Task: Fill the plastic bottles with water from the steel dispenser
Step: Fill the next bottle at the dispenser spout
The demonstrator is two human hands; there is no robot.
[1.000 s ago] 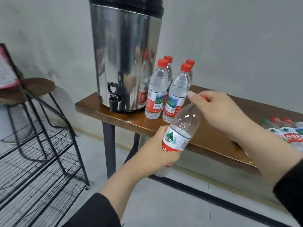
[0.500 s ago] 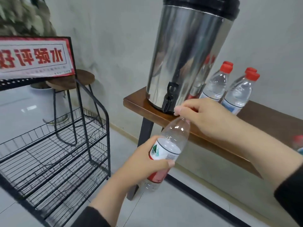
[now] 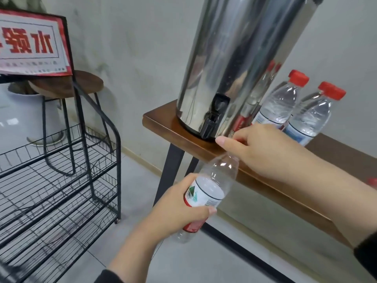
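An empty clear plastic bottle [image 3: 212,186] with a red and white label tilts up to the right, below the table's front edge. My left hand [image 3: 183,205] grips it around the label. My right hand [image 3: 257,148] covers the bottle's neck, fingers curled round the red cap, which barely shows. The steel dispenser [image 3: 228,64] stands on the left end of the wooden table [image 3: 161,123]; its black tap [image 3: 212,121] is just above and left of my right hand. Two red-capped bottles [image 3: 281,103] [image 3: 312,117] stand right of the dispenser.
A black wire rack [image 3: 67,180] with a red and white sign [image 3: 32,41] stands at left. Behind it are a round wooden stool [image 3: 81,82] and a white pot [image 3: 22,115]. Grey floor tiles lie between rack and table. Something red [image 3: 372,182] shows at the right edge.
The view has swung left and closer to the dispenser. Both hands have carried the bottle toward the tap, and the bottles lying at the right have left the view.
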